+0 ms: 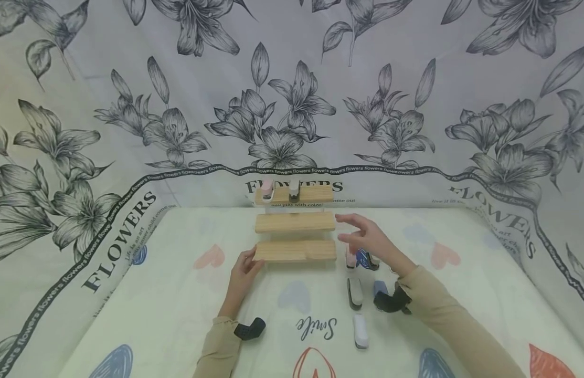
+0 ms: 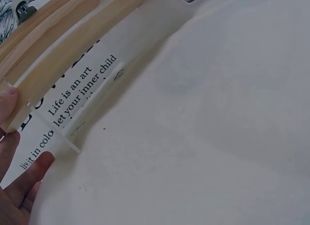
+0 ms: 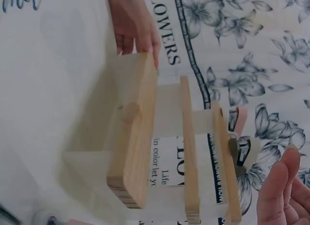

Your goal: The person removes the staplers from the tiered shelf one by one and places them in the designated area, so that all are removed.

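Observation:
A three-step wooden display rack (image 1: 295, 252) with pale upright supports stands at the middle of the table. My left hand (image 1: 242, 273) grips the left end of its lowest board, the thumb over the wood and fingers beneath in the left wrist view. Beside the right end of the middle board is my right hand (image 1: 367, 242), fingers apart and nothing held. On the top board stand a pink stapler (image 1: 267, 190) and a grey stapler (image 1: 294, 190), both small. Under and near my right hand another pink stapler (image 1: 350, 259) lies on the table.
Right of the rack, more small staplers lie on the table: a grey one (image 1: 355, 293), a blue one (image 1: 380, 288) partly behind the wrist camera (image 1: 393, 300), and a white one (image 1: 360, 332). A flower-print cloth (image 1: 282, 121) hangs behind the rack.

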Motion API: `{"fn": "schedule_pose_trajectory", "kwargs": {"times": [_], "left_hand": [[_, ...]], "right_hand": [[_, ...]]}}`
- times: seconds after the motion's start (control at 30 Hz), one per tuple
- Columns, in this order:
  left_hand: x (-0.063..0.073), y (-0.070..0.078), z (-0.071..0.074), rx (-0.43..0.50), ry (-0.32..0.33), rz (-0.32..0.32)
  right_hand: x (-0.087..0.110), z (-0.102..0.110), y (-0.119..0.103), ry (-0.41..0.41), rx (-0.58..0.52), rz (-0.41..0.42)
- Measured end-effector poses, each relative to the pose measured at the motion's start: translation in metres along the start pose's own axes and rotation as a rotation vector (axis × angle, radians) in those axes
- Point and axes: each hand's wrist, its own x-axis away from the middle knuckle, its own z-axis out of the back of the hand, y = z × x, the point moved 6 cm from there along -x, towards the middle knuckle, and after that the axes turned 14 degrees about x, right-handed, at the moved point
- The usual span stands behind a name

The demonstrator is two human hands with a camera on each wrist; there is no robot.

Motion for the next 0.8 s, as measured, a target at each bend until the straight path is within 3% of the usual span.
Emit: {"fn": "schedule_pose_trajectory", "kwargs": {"times": [0.27,0.4,0.57,0.8], "left_hand": [[0.0,0.002,-0.001,-0.002,-0.015,0.007],[-0.001,0.001,0.0,0.003,-0.014,-0.006],[0.0,0.004,0.0,0.026,-0.023,0.01],[0.008,0.032,-0.006,0.031,-0.035,0.013]], "right_hand": [[-0.087,-0.006,-0.004,0.019,0.024,-0.151],[-0.121,-0.018,-0.01,0.031,0.077,-0.114],[-0.136,-0.04,-0.01,0.004,0.203,-0.069],[-0.14,-0.042,-0.013,0.134,0.176,-0.006]]}}
